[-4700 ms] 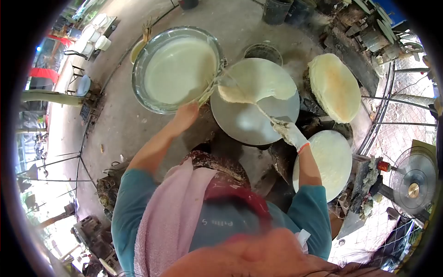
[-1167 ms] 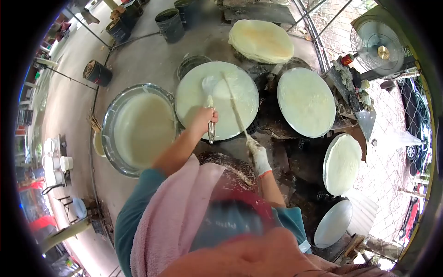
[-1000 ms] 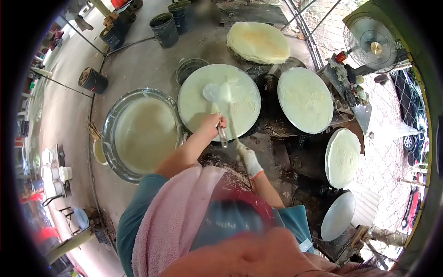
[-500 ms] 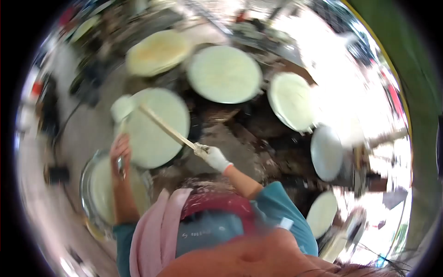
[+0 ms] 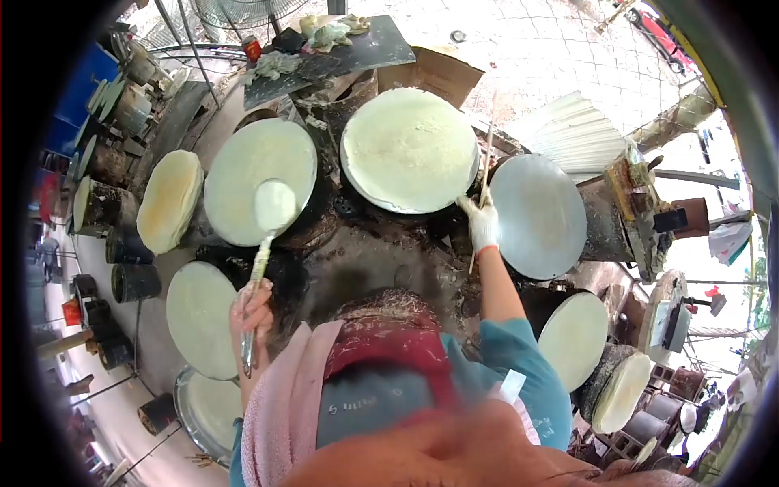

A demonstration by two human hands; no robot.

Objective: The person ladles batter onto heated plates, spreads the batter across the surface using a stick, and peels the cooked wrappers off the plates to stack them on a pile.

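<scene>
My left hand (image 5: 253,312) is bare and closed around the handle of a ladle (image 5: 263,260). Pale batter fills or coats the ladle's round bowl, which is over a griddle (image 5: 243,162) covered with a pale layer; whether it touches is unclear. In a white glove, my right hand (image 5: 482,223) grips a thin wooden stick (image 5: 488,158). The stick points away from me, between a coated middle griddle (image 5: 410,150) and a bare grey griddle (image 5: 538,217). A metal-rimmed basin of batter (image 5: 215,414) is low on the left.
Another coated griddle (image 5: 199,321) lies left of my left hand. Beyond it is a stack of flat, browned rounds (image 5: 169,201). On the right are a coated griddle (image 5: 573,341) and another stack of rounds (image 5: 621,394). A dark board (image 5: 365,49) with cloths stands at the back.
My view has turned rightward. The ladle has moved from the griddle beside the basin to another farther right. The stick has swung from pointing left across a griddle to pointing away from me.
</scene>
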